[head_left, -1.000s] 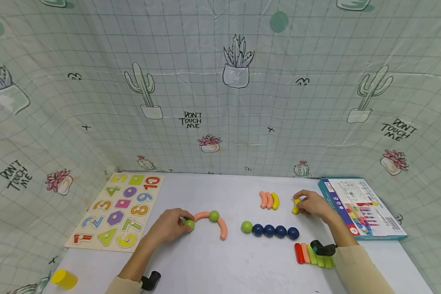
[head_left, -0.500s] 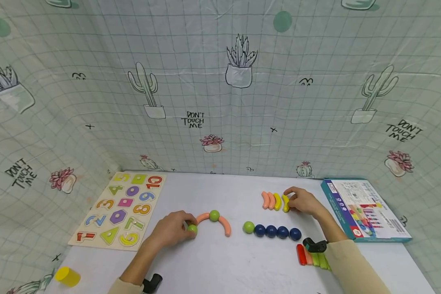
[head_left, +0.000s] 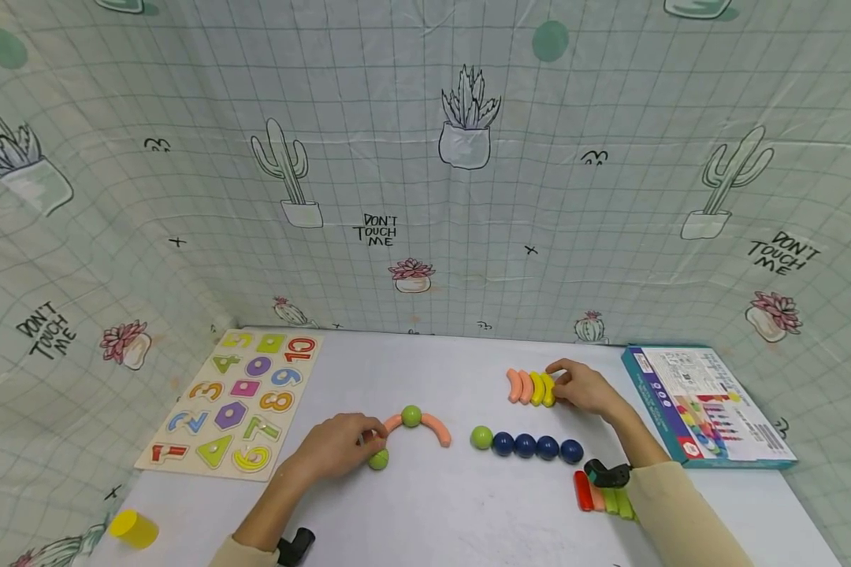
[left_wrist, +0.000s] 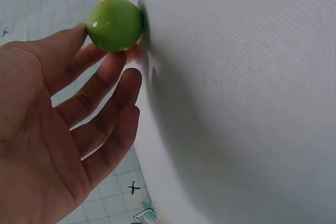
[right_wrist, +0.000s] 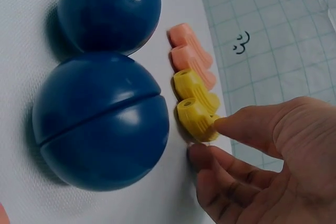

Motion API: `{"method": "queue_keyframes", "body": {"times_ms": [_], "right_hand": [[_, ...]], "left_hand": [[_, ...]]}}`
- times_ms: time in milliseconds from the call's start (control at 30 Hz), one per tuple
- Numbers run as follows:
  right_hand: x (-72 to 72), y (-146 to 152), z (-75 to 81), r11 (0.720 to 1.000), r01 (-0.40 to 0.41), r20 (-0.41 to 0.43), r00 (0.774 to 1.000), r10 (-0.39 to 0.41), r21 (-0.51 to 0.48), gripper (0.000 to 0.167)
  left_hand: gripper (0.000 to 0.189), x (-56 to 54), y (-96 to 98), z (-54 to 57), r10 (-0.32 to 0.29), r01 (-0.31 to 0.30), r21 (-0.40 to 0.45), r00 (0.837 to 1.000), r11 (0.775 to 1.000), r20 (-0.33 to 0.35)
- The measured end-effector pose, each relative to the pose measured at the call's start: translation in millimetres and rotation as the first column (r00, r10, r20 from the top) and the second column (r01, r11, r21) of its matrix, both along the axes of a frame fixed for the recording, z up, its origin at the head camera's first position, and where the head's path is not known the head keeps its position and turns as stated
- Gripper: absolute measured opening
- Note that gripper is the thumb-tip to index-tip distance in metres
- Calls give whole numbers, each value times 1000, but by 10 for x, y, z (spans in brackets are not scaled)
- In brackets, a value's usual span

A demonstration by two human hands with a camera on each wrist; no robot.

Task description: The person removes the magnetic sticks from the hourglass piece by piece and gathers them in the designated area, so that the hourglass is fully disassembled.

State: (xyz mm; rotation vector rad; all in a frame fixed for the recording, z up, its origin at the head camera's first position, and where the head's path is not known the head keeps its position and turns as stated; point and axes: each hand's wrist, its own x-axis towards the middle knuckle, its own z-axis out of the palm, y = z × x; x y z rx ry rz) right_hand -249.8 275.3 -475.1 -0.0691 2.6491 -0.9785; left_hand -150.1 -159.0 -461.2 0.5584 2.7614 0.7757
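Thumb and fingers of my left hand [head_left: 336,447] pinch a green ball [left_wrist: 115,24]. This ball sits at the left end of an arch whose two curved coral pieces [head_left: 437,431] flank a second green ball [head_left: 411,416]. My right hand [head_left: 587,387] pinches a yellow curved piece [right_wrist: 196,119] with thumb and fingertips. It lies at the right end of a short row, beside another yellow piece [head_left: 537,388] and two coral curved pieces [head_left: 519,386].
A green ball [head_left: 481,438] and several dark blue balls [head_left: 525,446] form a line below the row. Red, coral and green sticks [head_left: 583,491] lie near the right forearm. A number puzzle board [head_left: 241,413], a yellow cylinder [head_left: 134,529] and a flat box [head_left: 716,409] stand towards the sides.
My right hand has slid the yellow curved piece left, up against the row. My left hand has brought its green ball nearer the front, and the arch's right coral piece has swung outward.
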Motion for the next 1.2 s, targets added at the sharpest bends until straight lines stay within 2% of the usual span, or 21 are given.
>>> {"method": "queue_keyframes", "body": {"times_ms": [133, 233, 367, 500, 667, 767, 833, 900, 967, 1067, 1200], "right_hand": [[20, 16, 26, 1000, 9, -51, 999, -8, 17, 41], [48, -22, 67, 1000, -10, -123, 992, 12, 22, 38], [113, -194, 158, 998, -61, -218, 974, 61, 9, 35], [218, -473, 267, 989, -140, -256, 958, 125, -41, 30], [408, -957, 346, 950, -310, -283, 916, 285, -46, 24], [523, -1303, 332, 911, -413, -282, 874, 396, 0, 24], [584, -1534, 290, 883, -468, -263, 848, 461, 36, 26], [638, -1741, 236, 852, -517, -257, 815, 520, 84, 28], [683, -1912, 171, 829, -544, -250, 791, 558, 130, 31], [746, -2080, 85, 817, -553, -231, 784, 577, 165, 33], [790, -2174, -3, 822, -543, -221, 792, 570, 172, 33]], "left_hand": [[17, -16, 21, -15, -16, 16, -24, 999, 1000, -32], [20, -39, 30, -42, -22, 21, -37, 999, 999, -43], [21, -66, 49, -66, 1, -3, -47, 999, 999, -39], [22, -72, 93, -62, 30, -31, -32, 999, 999, -36], [22, -50, 168, -42, 23, -23, -3, 999, 1000, -34], [22, -47, 191, -27, 25, -25, -12, 999, 1000, -28], [20, -53, 189, -13, 37, -38, -22, 998, 999, -45], [18, -66, 178, -1, 52, -55, -34, 995, 998, -83], [18, -84, 161, -3, 59, -65, -47, 990, 997, -131], [21, -105, 141, -15, 51, -60, -57, 987, 997, -150], [21, -113, 128, -38, 43, -49, -47, 993, 998, -114]]}}
